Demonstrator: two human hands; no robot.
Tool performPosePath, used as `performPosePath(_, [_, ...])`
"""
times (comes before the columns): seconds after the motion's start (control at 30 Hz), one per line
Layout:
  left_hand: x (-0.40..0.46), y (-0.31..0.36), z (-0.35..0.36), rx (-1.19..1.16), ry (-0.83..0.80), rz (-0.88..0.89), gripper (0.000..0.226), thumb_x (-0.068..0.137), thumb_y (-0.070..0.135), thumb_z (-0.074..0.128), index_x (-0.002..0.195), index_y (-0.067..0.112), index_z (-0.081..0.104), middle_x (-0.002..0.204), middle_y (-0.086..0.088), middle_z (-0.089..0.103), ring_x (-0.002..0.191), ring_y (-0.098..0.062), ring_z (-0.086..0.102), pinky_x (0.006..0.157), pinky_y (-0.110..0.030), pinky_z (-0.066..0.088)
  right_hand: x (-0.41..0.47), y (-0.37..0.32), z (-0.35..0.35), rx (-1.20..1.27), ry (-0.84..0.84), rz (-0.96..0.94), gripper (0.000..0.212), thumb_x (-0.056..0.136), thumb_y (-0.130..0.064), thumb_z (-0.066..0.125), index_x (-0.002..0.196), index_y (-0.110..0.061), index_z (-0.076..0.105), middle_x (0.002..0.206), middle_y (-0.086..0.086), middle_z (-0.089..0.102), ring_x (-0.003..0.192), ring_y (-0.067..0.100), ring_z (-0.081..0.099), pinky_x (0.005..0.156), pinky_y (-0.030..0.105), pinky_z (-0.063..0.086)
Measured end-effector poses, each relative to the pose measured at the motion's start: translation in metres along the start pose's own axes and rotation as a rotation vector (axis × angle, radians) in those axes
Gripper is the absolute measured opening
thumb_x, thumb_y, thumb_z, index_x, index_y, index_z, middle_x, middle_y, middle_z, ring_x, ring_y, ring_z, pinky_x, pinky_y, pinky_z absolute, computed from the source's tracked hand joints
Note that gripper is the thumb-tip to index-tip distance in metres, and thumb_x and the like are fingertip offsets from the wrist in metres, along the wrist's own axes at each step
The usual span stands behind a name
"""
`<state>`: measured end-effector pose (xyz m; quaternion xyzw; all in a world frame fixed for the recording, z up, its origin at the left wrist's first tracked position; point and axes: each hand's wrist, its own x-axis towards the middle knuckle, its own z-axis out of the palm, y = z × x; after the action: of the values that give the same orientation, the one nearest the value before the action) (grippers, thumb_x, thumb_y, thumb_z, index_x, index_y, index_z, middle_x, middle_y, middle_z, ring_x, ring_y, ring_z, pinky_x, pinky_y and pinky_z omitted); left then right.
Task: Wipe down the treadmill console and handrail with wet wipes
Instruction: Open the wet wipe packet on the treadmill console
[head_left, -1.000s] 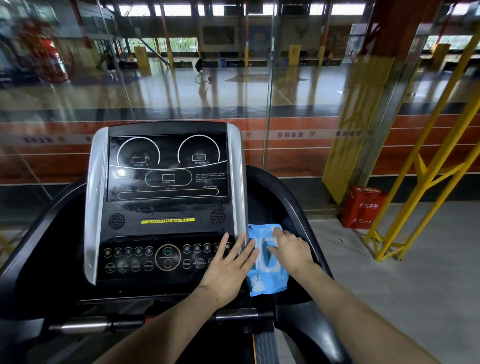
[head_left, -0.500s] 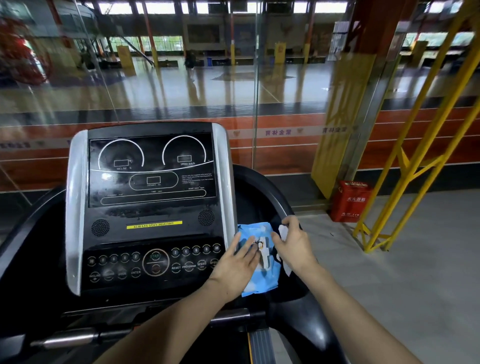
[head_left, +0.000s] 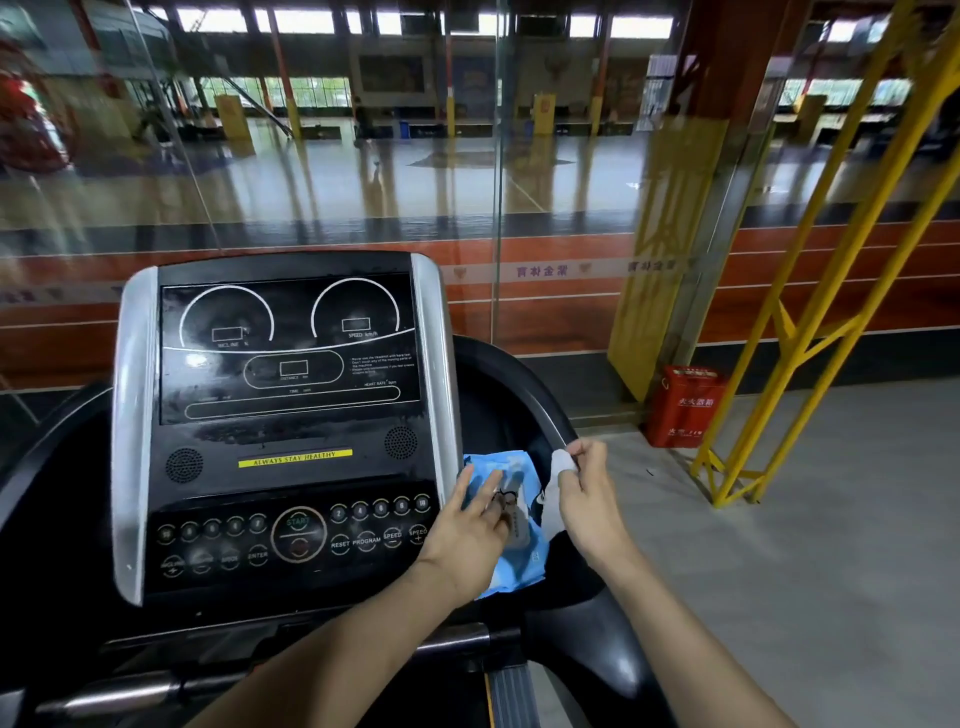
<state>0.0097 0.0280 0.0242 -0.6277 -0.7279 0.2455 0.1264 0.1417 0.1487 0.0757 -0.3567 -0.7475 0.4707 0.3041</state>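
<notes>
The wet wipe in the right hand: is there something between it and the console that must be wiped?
Yes: the left hand, pressing on the blue wipe pack, lies between the wet wipe, pinched by the right hand, and the console. Nothing else visible does.

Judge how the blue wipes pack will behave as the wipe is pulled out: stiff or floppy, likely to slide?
The blue wipes pack looks like soft film, so probably floppy and light. The left hand presses it flat, which suggests it would otherwise lift or slide as the right hand draws the white wipe out. The wipe itself hangs limp.
</notes>
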Motion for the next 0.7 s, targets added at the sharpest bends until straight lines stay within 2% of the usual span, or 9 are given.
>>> performPosePath(0.07, [-0.013, -0.008, 0.003, -0.221, 0.196, -0.085, 0.053, 0.098, 0.026, 0.048, 0.15, 0.018, 0.049, 0.161, -0.008, 0.044, 0.161, -0.035, 0.001, 0.123, -0.065, -0.011, -0.001, -0.008, 0.0, 0.066, 0.017, -0.002, 0.028, 0.095, -0.002, 0.045, 0.111, -0.025, 0.043, 0.094, 0.0, 0.057, 0.071, 0.01, 0.053, 0.064, 0.026, 0.047])
performPosePath(0.13, [-0.029, -0.016, 0.002, -0.463, 0.392, -0.238, 0.047, 0.094, 0.025, 0.048, 0.139, 0.027, 0.059, 0.144, 0.005, 0.061, 0.157, -0.026, 0.027, 0.128, -0.054, 0.0, -0.003, -0.018, -0.001, 0.182, 0.03, -0.011, 0.03, 0.096, 0.0, 0.051, 0.115, -0.023, 0.047, 0.098, 0.0, 0.062, 0.063, 0.005, 0.051, 0.055, 0.018, 0.045])
performPosePath(0.2, [-0.039, -0.025, -0.008, -0.724, 0.511, -0.403, 0.041, 0.098, 0.026, 0.047, 0.136, 0.031, 0.062, 0.136, 0.012, 0.064, 0.147, -0.017, 0.042, 0.126, -0.04, 0.018, -0.004, -0.03, -0.001, 0.303, 0.004, -0.013, 0.03, 0.098, -0.003, 0.058, 0.116, -0.024, 0.049, 0.095, -0.003, 0.066, 0.065, 0.012, 0.054, 0.054, 0.022, 0.046])
performPosePath(0.27, [-0.045, -0.038, -0.027, -1.023, 0.605, -0.51, 0.033, 0.102, 0.028, 0.054, 0.132, 0.029, 0.066, 0.129, 0.013, 0.068, 0.131, -0.011, 0.054, 0.114, -0.032, 0.038, -0.005, -0.045, 0.001, 0.382, -0.041, -0.049, 0.028, 0.097, -0.007, 0.067, 0.113, -0.025, 0.052, 0.091, -0.006, 0.071, 0.073, 0.016, 0.064, 0.061, 0.027, 0.049])
performPosePath(0.37, [-0.057, -0.056, -0.058, -1.479, 0.645, -0.527, 0.031, 0.099, 0.035, 0.067, 0.13, 0.034, 0.066, 0.121, 0.018, 0.071, 0.118, 0.004, 0.061, 0.102, -0.022, 0.048, -0.006, -0.073, 0.009, 0.439, -0.09, -0.133, 0.022, 0.092, -0.01, 0.077, 0.106, -0.018, 0.063, 0.095, -0.002, 0.075, 0.09, 0.014, 0.072, 0.077, 0.024, 0.054])
performPosePath(0.5, [-0.075, -0.066, -0.075, -1.657, 0.679, -0.552, 0.038, 0.092, 0.031, 0.077, 0.126, 0.04, 0.064, 0.108, 0.015, 0.075, 0.108, 0.001, 0.067, 0.093, -0.012, 0.045, -0.01, -0.104, 0.028, 0.524, -0.142, -0.192, 0.019, 0.088, -0.014, 0.081, 0.101, -0.015, 0.067, 0.093, -0.001, 0.072, 0.09, 0.017, 0.069, 0.081, 0.032, 0.055])
performPosePath(0.6, [-0.089, -0.075, -0.078, -1.661, 0.749, -0.616, 0.029, 0.093, 0.021, 0.077, 0.115, 0.037, 0.068, 0.09, 0.009, 0.077, 0.096, -0.005, 0.07, 0.087, -0.013, 0.046, -0.01, -0.119, 0.039, 0.512, -0.172, -0.231, 0.017, 0.088, -0.015, 0.081, 0.1, -0.014, 0.069, 0.091, 0.0, 0.072, 0.088, 0.016, 0.068, 0.08, 0.03, 0.054])
performPosePath(0.7, [-0.106, -0.089, -0.083, -1.674, 0.819, -0.666, 0.019, 0.095, 0.014, 0.074, 0.102, 0.032, 0.073, 0.088, 0.008, 0.077, 0.088, -0.009, 0.071, 0.081, -0.018, 0.05, -0.007, -0.128, 0.043, 0.489, -0.228, -0.263, 0.015, 0.09, -0.013, 0.079, 0.102, -0.013, 0.069, 0.091, 0.002, 0.071, 0.086, 0.015, 0.068, 0.078, 0.03, 0.053])
